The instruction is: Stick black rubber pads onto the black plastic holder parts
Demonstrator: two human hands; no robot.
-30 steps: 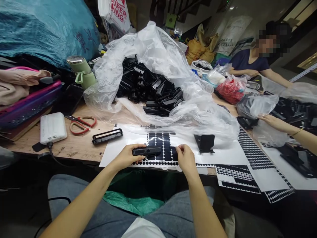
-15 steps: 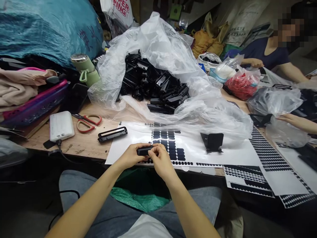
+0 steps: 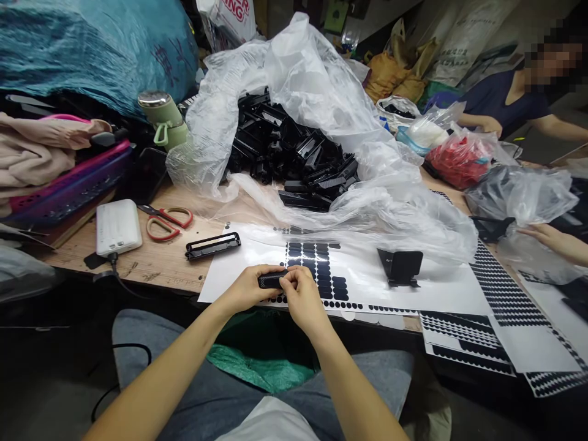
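Observation:
Between my two hands is a small black plastic piece [image 3: 270,280] with a textured surface, held just above the front edge of a white sticker sheet. My left hand [image 3: 248,286] wraps round its left end. The fingers of my right hand [image 3: 301,297] are pinched at its right end, covering part of it. Rows of black oval stickers [image 3: 309,260] show on the white sheet [image 3: 361,278] behind my hands. To the left lies a long black plastic part [image 3: 213,245] with a slot. A black bracket-like piece [image 3: 407,267] stands on the sheet at the right.
A clear plastic bag [image 3: 312,67] spills a heap of black parts [image 3: 285,147] at the back. Left are red-handled scissors [image 3: 169,223], a white power bank [image 3: 118,226] and a green bottle [image 3: 163,116]. More sticker sheets [image 3: 463,343] overhang the right edge. A co-worker [image 3: 505,101] sits at the right.
The whole view has shifted slightly, so things appear a little further right. My hands keep the same hold on the black piece. The co-worker's arms have moved a little.

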